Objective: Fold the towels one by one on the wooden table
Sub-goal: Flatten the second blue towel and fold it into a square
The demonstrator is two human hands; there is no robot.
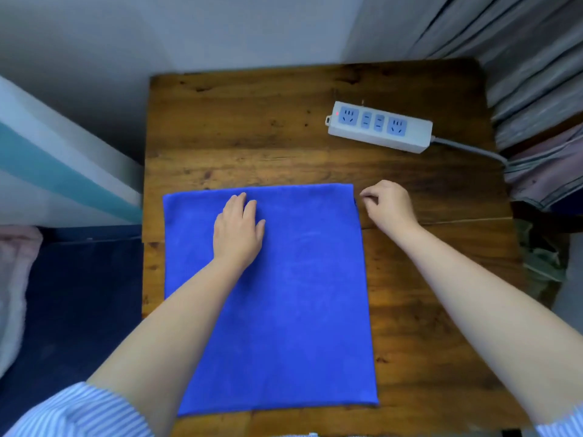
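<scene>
I see the blue towel (284, 310) lying flat on the wooden table (252, 137), covering most of its near half; its near edge stops just short of the table's near edge, which the frame partly cuts off. I cannot tell how many layers the towel has, since only its top face shows. My left hand (238, 230) rests palm down on the towel near its far edge, fingers spread flat and gripping nothing. My right hand (389, 205) sits on bare wood just beside the towel's far right corner, its fingers curled in; I cannot tell whether the fingertips pinch the towel's edge or merely touch it. Both forearms cross the frame, and striped sleeves (85, 411) are clipped at the bottom corners. Beyond the towel, toward the table's far right, lies a white power strip (378, 127); its cable runs off past the table's right edge, out of sight behind curtains (520, 58).
</scene>
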